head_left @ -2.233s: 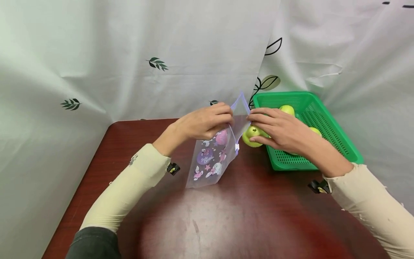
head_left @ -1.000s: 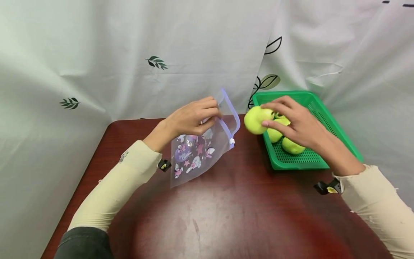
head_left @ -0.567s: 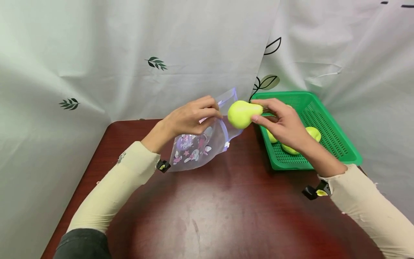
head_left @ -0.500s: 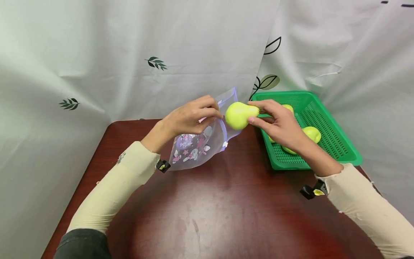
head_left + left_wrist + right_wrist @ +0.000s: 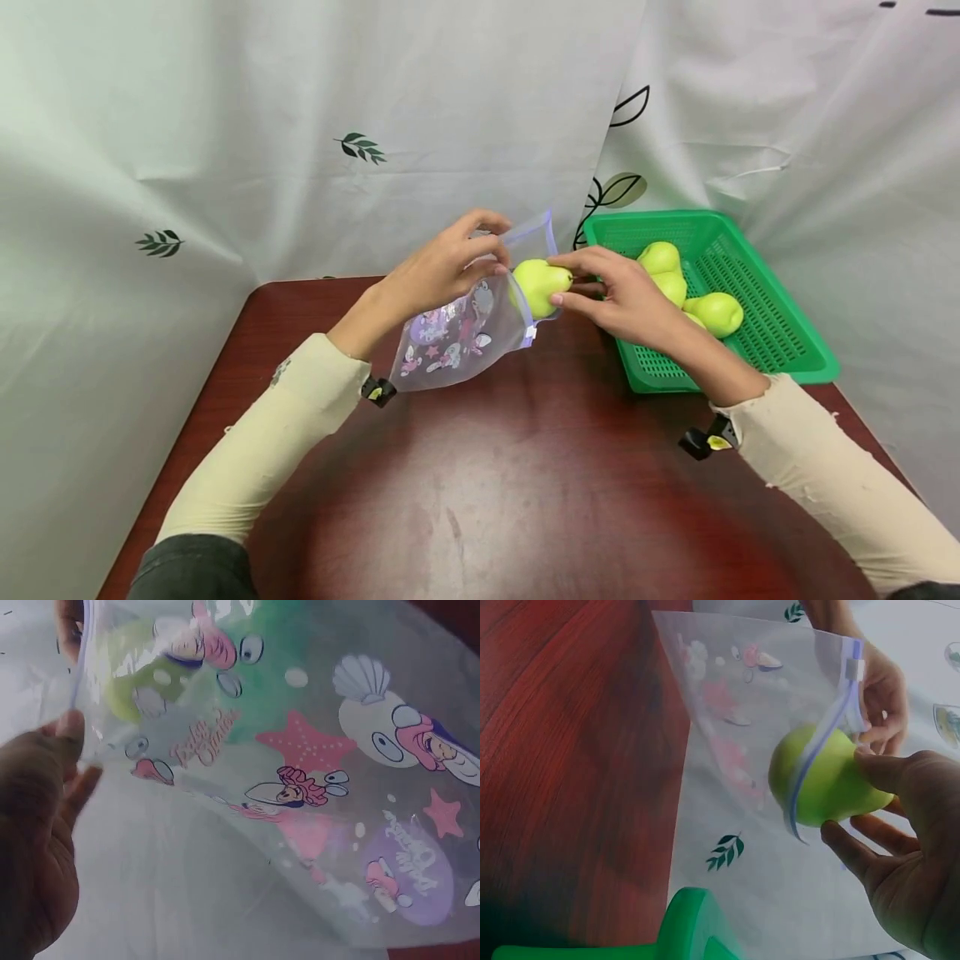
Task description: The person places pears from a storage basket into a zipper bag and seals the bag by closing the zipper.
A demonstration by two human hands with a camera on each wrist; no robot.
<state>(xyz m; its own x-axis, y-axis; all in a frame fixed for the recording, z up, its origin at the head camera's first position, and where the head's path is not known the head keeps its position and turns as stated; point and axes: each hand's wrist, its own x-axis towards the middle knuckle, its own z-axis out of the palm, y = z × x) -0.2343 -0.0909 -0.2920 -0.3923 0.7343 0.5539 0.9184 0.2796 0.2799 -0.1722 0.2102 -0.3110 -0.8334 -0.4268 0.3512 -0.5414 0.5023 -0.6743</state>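
Observation:
A clear zip bag (image 5: 457, 342) with purple edging and printed cartoon figures hangs tilted above the table, its mouth facing right. My left hand (image 5: 461, 258) pinches the bag's rim near the mouth, thumb against fingers. In my right hand (image 5: 618, 296) a yellow-green pear (image 5: 538, 287) is held by its narrow stem end. The pear's round end is partway inside the bag mouth, as the right wrist view shows, with the purple zip edge (image 5: 814, 761) crossing over it. A white slider (image 5: 530, 332) sits at the lower corner of the mouth.
To the right stands a green plastic basket (image 5: 795, 333) with several pears (image 5: 716, 314) in it, close to the right forearm. The dark red table (image 5: 480, 467) spreads below the hands. A white curtain (image 5: 450, 100) with leaf prints hangs behind.
My right hand has lifted a pear from the basket and carried it left into the bag mouth. The left hand keeps its grip on the bag, which has swung up and left.

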